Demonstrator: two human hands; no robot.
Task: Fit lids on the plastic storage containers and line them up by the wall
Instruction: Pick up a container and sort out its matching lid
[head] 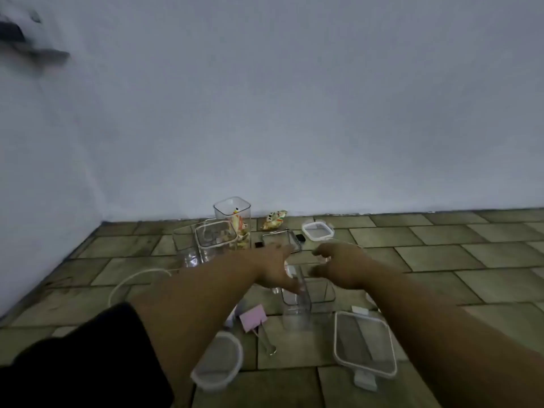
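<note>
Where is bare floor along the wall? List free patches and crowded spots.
Free: the tiles along the wall right of the small lid; also the strip between the left corner and the clear containers. Crowded: from the tall container past the snack packet to that lid, and around the left hand and right hand.

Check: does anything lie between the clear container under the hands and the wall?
Yes: another clear container stands straight ahead of it, and a snack packet lies by the wall beyond that.

head cam | looks forward-down | floor (441, 260) near | wall (294, 113) ahead
</note>
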